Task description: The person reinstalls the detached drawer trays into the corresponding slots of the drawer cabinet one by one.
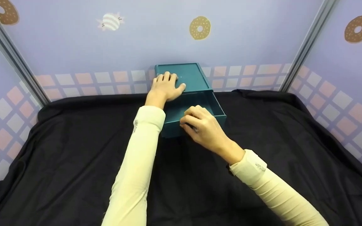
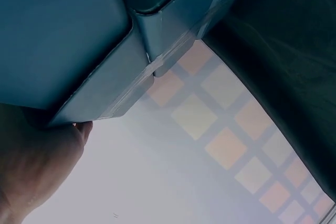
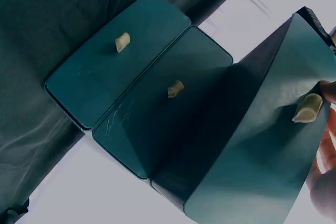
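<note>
A teal drawer cabinet (image 1: 187, 73) stands against the back wall with its top drawer (image 1: 171, 128) pulled out. My left hand (image 1: 165, 88) rests on the cabinet top near its front left edge, fingers spread. At the drawer's front, my right hand (image 1: 204, 127) has curled fingers and grips the upper edge of the front panel, thumb toward the front. The right wrist view shows a fingertip close beside this drawer's pale knob (image 3: 308, 108). Two lower drawer fronts (image 3: 89, 82) are closed, each with a similar knob. What shows of the drawer's inside is bare.
Black cloth (image 1: 83, 163) covers the table and bunches up along its back and side edges. Lilac walls with pink and white squares (image 1: 94, 78) enclose the back and both sides. Grey metal posts (image 1: 306, 47) run up the corners.
</note>
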`<state>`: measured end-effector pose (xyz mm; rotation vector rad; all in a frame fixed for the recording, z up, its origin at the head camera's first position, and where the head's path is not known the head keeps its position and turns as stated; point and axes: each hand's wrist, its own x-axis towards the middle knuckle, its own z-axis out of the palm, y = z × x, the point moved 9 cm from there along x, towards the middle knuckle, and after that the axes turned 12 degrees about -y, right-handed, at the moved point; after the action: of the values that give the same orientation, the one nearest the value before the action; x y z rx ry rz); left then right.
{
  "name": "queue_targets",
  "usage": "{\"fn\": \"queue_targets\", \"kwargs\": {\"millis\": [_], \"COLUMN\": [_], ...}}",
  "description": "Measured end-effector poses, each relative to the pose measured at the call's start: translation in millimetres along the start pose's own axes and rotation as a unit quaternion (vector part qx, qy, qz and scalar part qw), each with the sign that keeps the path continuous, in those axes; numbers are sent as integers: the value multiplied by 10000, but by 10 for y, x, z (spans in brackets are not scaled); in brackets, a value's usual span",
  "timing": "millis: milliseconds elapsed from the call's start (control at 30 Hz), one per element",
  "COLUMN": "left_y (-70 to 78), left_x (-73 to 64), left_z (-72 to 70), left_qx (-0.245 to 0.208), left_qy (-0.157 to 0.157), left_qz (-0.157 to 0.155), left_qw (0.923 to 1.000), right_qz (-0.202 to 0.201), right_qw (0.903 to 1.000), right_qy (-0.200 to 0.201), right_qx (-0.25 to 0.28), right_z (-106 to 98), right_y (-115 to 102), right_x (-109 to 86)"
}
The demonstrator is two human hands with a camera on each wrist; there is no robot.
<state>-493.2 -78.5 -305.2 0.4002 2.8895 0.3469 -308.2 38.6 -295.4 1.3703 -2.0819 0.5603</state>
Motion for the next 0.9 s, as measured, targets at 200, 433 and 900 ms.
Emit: {"fn": "queue_targets", "kwargs": {"millis": [200,433,900], "left_y": [19,34,27], "left_x": [-63,-86,-58], "left_z": [-22,-14,-28], "left_qx": [-26,-45,22], "left_qy": [20,-8,-171], "left_qz": [41,64,55], "left_qw": [10000,10000,9998], "right_qz": [255,526,1158], "right_qw": [9976,9956,9927], "right_qy": [233,193,118], "right_qx": [-599,-753,-328], "right_z": [-34,-22,-14], "right_y": [28,116,387], "right_x": [-12,-78,-201]}}
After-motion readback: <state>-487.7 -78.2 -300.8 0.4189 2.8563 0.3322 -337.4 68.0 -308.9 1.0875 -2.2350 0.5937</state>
